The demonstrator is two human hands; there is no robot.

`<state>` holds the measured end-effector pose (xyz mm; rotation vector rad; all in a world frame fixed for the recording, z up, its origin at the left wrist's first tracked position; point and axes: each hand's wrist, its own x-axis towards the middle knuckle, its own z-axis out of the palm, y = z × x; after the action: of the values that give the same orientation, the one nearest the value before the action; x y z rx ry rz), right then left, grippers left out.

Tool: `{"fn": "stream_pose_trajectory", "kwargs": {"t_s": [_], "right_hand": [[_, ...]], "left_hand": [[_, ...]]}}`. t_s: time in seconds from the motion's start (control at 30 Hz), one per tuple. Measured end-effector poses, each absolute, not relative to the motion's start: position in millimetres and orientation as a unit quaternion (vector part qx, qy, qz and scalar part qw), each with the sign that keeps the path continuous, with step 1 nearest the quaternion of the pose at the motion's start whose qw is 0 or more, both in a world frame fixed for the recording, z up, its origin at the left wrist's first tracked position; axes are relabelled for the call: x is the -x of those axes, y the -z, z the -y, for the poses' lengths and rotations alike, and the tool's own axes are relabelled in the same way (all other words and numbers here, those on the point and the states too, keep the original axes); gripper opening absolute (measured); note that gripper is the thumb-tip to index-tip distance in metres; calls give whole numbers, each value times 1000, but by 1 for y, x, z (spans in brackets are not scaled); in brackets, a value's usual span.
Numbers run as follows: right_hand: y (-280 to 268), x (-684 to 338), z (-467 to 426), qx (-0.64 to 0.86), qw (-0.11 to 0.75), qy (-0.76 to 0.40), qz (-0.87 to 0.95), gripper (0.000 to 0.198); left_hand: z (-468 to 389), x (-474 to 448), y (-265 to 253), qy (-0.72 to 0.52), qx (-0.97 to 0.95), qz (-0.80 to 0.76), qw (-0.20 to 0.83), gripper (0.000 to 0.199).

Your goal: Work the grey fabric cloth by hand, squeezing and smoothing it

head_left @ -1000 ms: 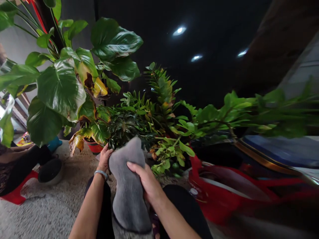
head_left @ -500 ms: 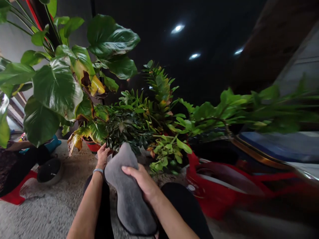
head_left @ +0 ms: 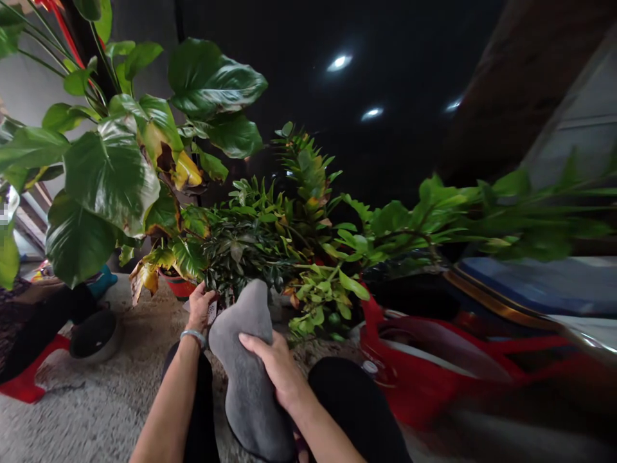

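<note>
A grey cloth [head_left: 248,366] hangs in front of me, gathered at its middle. My right hand [head_left: 272,370] grips it there. My left hand [head_left: 200,307], with a bracelet at the wrist, reaches behind the cloth's upper left edge at the base of a dark-leaved potted plant [head_left: 241,247]; its fingers are partly hidden, so what they hold is unclear. My knees in black trousers [head_left: 347,402] show below.
A large-leaved plant [head_left: 110,167] in a red pot [head_left: 178,286] stands at left, more foliage [head_left: 434,218] spreads right. A red frame [head_left: 424,366] lies at right. A dark bowl [head_left: 94,334] and another person's limbs [head_left: 33,321] are at far left on grey carpet [head_left: 96,411].
The cloth and both hands shifted slightly, first left and down, then back a little; my right hand slid lower along the cloth. The view tilted slightly.
</note>
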<state>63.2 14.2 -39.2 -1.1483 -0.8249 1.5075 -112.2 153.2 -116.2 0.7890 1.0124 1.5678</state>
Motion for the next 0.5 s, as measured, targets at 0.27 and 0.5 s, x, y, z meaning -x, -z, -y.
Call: {"fn": "stream_pose_trajectory", "kwargs": {"t_s": [0.27, 0.5], "right_hand": [[10, -42, -86, 376, 561, -681, 283, 39], [46, -44, -27, 433, 454, -720, 296, 26]], "left_hand": [[-134, 107, 90, -650, -352, -443, 508, 30], [-149, 118, 107, -639, -364, -438, 518, 39]]}}
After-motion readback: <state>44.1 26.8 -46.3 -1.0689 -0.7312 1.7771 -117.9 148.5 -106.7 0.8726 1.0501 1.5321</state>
